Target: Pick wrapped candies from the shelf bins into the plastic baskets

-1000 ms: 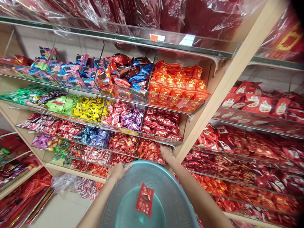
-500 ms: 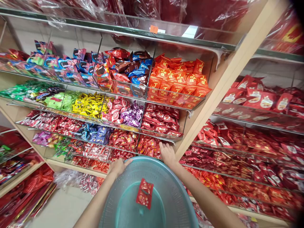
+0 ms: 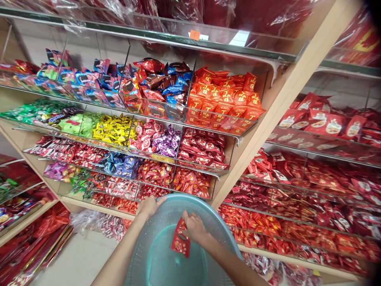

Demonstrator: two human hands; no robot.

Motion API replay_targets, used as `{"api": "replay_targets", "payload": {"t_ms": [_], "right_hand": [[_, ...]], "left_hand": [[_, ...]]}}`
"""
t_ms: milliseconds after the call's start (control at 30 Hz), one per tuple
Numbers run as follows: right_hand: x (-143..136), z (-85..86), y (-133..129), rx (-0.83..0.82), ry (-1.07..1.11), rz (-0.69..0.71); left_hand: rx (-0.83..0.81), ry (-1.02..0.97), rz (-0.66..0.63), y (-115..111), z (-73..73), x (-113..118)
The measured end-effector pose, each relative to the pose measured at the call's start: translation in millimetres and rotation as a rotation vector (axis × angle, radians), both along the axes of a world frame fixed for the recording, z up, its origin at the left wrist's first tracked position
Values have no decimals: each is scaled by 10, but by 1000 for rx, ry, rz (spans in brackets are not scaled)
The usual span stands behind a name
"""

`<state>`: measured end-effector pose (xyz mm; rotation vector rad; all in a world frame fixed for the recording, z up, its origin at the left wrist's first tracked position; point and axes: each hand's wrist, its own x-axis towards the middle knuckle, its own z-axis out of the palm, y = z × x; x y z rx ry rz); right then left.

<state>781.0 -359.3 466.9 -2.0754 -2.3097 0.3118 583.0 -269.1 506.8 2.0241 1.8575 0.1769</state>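
A blue-green plastic basket [image 3: 162, 222] with slotted walls is held tilted in front of the shelves. My left hand [image 3: 148, 207] is closed round its upper left rim, thumb along the edge. Inside the basket is a small shiny red snack packet [image 3: 180, 240], with a transparent window partly covered by my fingers. My right hand [image 3: 195, 226] reaches in over the right side, its curled fingers closed at the packet's upper edge. Just beyond the rim, similar red packets [image 3: 192, 182] fill a shelf compartment.
Tiered shelves with clear fronts hold sorted packets, among them orange pouches [image 3: 224, 103] and yellow candies [image 3: 113, 129]. A wooden upright [image 3: 256, 131] parts them from more red packets [image 3: 297, 171] on the right. Plastic bags [image 3: 86, 224] lie low, by the pale floor [image 3: 79, 258].
My right hand has moved from the shelf edge beyond the rim down into the basket, onto the red packet. My left hand stays on the rim.
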Motion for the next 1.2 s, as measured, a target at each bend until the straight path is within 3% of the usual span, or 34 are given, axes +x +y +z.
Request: {"api": "replay_targets", "payload": {"t_ms": [267, 433, 567, 733, 833, 933, 1067, 1200], "right_hand": [[11, -156, 59, 10, 7, 51], [-31, -148, 41, 44, 25, 29], [-15, -21, 15, 65, 28, 29], [107, 327, 89, 199, 145, 23], [247, 547, 229, 280, 162, -80], [416, 690, 431, 282, 90, -283], [569, 756, 708, 134, 4, -508], [583, 738, 899, 51, 8, -546]], "left_hand": [[11, -3, 6, 43, -83, -21], [22, 0, -4, 40, -70, -22], [34, -5, -13, 28, -47, -21], [30, -3, -14, 35, -64, -28], [27, 2, -3, 39, -68, -33], [19, 2, -2, 30, -46, -27], [9, -2, -1, 9, -6, -10], [8, -9, -5, 3, 0, -10]]}}
